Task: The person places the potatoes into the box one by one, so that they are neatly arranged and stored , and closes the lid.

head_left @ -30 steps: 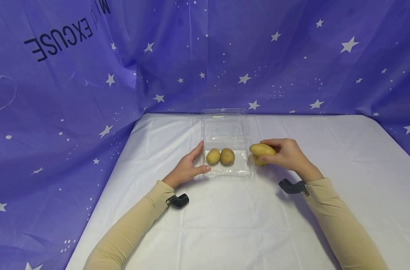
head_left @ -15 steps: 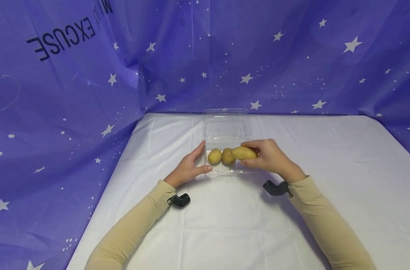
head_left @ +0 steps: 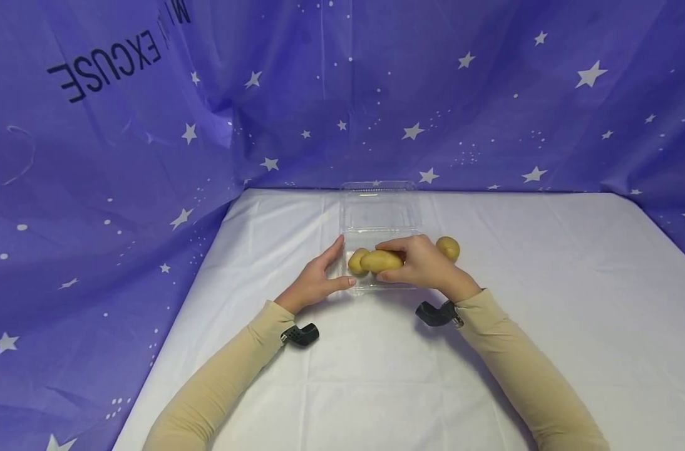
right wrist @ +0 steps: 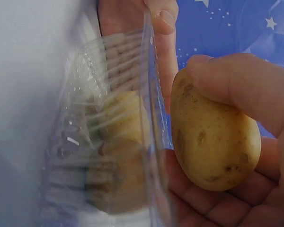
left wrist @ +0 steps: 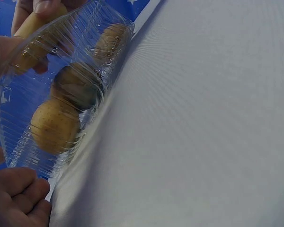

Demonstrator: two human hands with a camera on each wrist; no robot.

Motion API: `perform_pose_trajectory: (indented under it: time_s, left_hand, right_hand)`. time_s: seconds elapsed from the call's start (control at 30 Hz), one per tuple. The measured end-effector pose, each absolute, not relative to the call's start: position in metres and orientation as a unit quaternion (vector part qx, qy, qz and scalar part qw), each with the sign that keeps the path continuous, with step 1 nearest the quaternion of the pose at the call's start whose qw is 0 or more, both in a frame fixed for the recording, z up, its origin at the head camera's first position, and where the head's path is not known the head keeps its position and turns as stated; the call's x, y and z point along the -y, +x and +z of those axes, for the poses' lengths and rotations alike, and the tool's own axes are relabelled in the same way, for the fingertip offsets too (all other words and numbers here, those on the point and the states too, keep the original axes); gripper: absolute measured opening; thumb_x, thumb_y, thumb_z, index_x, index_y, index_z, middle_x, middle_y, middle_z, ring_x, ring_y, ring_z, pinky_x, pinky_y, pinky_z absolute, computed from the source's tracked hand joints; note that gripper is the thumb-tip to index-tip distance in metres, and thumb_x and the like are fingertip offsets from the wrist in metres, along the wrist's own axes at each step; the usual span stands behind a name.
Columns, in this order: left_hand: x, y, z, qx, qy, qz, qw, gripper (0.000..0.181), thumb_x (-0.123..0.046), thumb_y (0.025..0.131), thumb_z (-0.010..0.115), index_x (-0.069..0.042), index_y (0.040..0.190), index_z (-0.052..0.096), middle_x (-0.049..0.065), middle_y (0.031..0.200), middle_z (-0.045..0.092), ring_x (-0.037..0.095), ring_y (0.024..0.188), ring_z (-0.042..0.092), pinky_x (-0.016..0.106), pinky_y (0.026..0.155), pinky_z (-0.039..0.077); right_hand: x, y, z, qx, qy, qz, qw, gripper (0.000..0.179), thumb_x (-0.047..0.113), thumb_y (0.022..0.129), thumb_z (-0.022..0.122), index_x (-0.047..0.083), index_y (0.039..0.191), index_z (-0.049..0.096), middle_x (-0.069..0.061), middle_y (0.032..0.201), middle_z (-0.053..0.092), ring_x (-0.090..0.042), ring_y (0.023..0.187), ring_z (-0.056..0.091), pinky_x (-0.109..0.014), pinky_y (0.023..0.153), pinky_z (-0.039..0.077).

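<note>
My right hand [head_left: 424, 264] holds an oblong yellow potato [head_left: 382, 261] between thumb and fingers, over the base of a clear plastic clamshell container [left wrist: 19, 104]. Close up in the right wrist view, this held potato [right wrist: 213, 137] shows brown spots. A potato [head_left: 357, 262] sits at the container's left end. Beside it is a browner potato [left wrist: 75, 85], covered by the held one in the head view. My left hand [head_left: 314, 282] grips the container's left end, thumb at the front corner and index finger at the back corner.
Another potato [head_left: 448, 248] lies on the white-covered table [head_left: 376, 376], just right of the container. The container's lid [head_left: 381, 210] stands open at the back. A blue star-patterned cloth [head_left: 461, 94] hangs behind the table and along its left side.
My right hand has carried the oblong potato leftward from beyond the container's right wall to over its base. The potato on the right has come into fuller view. My left hand stays put.
</note>
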State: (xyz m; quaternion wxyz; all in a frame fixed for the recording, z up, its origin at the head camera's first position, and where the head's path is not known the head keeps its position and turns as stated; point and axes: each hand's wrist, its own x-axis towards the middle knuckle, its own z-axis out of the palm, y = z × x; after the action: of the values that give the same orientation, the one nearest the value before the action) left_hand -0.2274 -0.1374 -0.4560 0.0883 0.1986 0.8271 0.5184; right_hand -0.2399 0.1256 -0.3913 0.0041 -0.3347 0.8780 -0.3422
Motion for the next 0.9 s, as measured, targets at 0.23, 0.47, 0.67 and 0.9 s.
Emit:
perform_pose_trajectory:
  time_s: [0.23, 0.47, 0.67, 0.9]
  left_hand:
    - [0.138, -0.228, -0.455, -0.83, 0.208, 0.51, 0.086, 0.099, -0.031, 0.089, 0.074, -0.011, 0.165, 0.013, 0.014, 0.169, 0.022, 0.028, 0.158, 0.021, 0.044, 0.132, 0.015]
    - [0.138, -0.228, -0.455, -0.832, 0.206, 0.508, 0.085, 0.099, -0.029, 0.089, 0.074, -0.012, 0.165, 0.013, 0.014, 0.169, 0.022, 0.027, 0.158, 0.021, 0.043, 0.132, 0.016]
    - [0.137, -0.227, -0.455, -0.828, 0.207, 0.514, 0.083, 0.099, -0.03, 0.088, 0.074, -0.012, 0.165, 0.014, 0.015, 0.169, 0.023, 0.029, 0.158, 0.022, 0.044, 0.132, 0.015]
    - [0.138, -0.227, -0.455, -0.83, 0.208, 0.511, 0.079, 0.099, -0.031, 0.088, 0.074, -0.011, 0.165, 0.014, 0.015, 0.169, 0.023, 0.029, 0.158, 0.022, 0.044, 0.132, 0.016]
  right_hand:
    - [-0.118, -0.243, -0.395, -0.877, -0.333, -0.345, 0.03, 0.051, 0.021, 0.076, 0.088, 0.001, 0.12, 0.074, -0.009, 0.101, 0.078, -0.01, 0.076, 0.062, -0.023, 0.067, 0.052]
    - [-0.113, -0.244, -0.399, -0.877, -0.333, -0.345, 0.029, 0.053, 0.02, 0.075, 0.088, 0.0, 0.121, 0.073, -0.011, 0.105, 0.079, -0.011, 0.077, 0.063, -0.023, 0.067, 0.054]
    - [-0.11, -0.244, -0.402, -0.874, -0.335, -0.35, 0.044, 0.055, 0.022, 0.076, 0.088, -0.002, 0.123, 0.072, -0.014, 0.108, 0.078, -0.012, 0.078, 0.063, -0.024, 0.068, 0.053]
    - [-0.109, -0.246, -0.406, -0.869, -0.34, -0.356, 0.053, 0.053, 0.021, 0.078, 0.086, -0.004, 0.122, 0.072, -0.016, 0.109, 0.078, -0.011, 0.078, 0.065, -0.023, 0.069, 0.055]
